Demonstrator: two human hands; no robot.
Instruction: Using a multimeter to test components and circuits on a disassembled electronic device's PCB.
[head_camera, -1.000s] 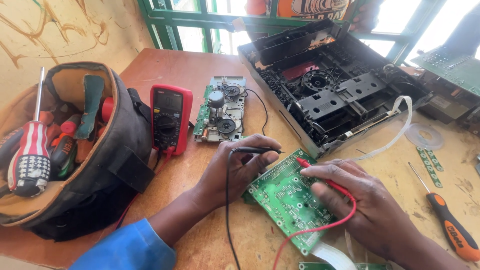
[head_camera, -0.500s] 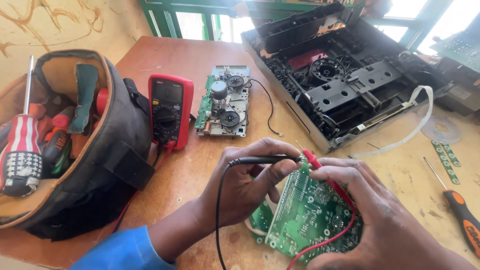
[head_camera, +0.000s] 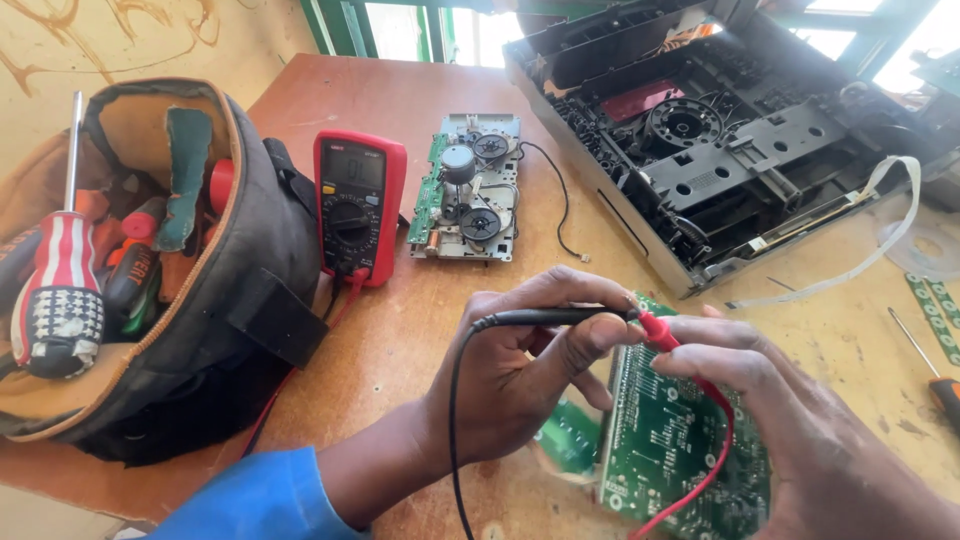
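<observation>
Left hand pinching black probe (right hand, red probe)

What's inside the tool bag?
The tool bag shows a red-and-white striped screwdriver, a green sheath and red handles. Anything deeper is covered.

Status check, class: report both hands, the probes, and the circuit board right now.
Left hand pinching black probe. Right hand holding red probe. Both tips at green circuit board edge. Nothing blocking.
</observation>
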